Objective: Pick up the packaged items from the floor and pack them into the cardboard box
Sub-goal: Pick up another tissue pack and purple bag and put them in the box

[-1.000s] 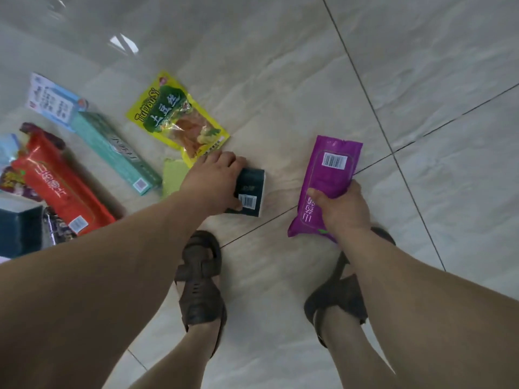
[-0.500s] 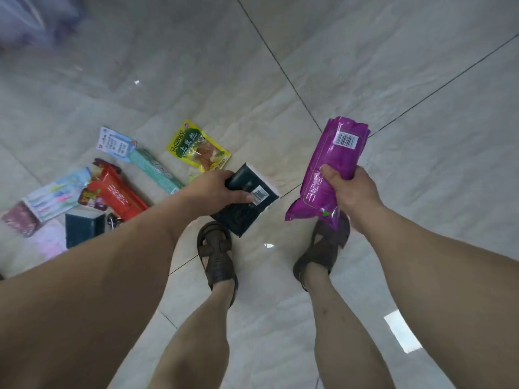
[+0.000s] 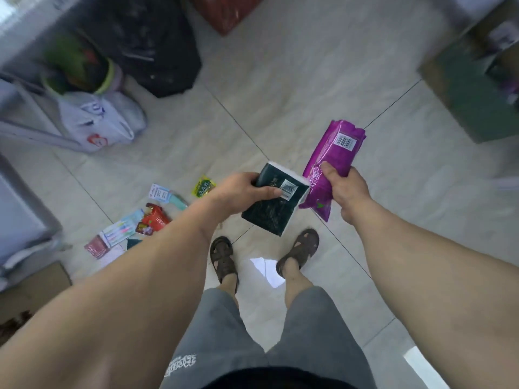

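My left hand (image 3: pixel 241 189) grips a dark green packet (image 3: pixel 269 209) with a barcode label, held at waist height above my feet. My right hand (image 3: pixel 346 188) holds a purple packet (image 3: pixel 334 153) upright beside it; the two packets almost touch. Several packaged items remain on the floor at the left: a yellow snack bag (image 3: pixel 203 186), a red pouch (image 3: pixel 156 219), a teal box (image 3: pixel 177 200) and a toothbrush pack (image 3: pixel 120 231). A blurred cardboard box (image 3: pixel 474 88) with a green side stands at the upper right.
A white plastic bag (image 3: pixel 95 119), a black bag (image 3: pixel 157 43) and a potted plant (image 3: pixel 75 68) crowd the upper left. A grey cabinet (image 3: pixel 19 209) and a flat cardboard piece (image 3: pixel 31 287) sit at the left edge. Pale tiled floor lies between me and the box.
I have stood up: both packets rose from near the floor to waist height, and the view lifted and swung so the box and bags came into sight.
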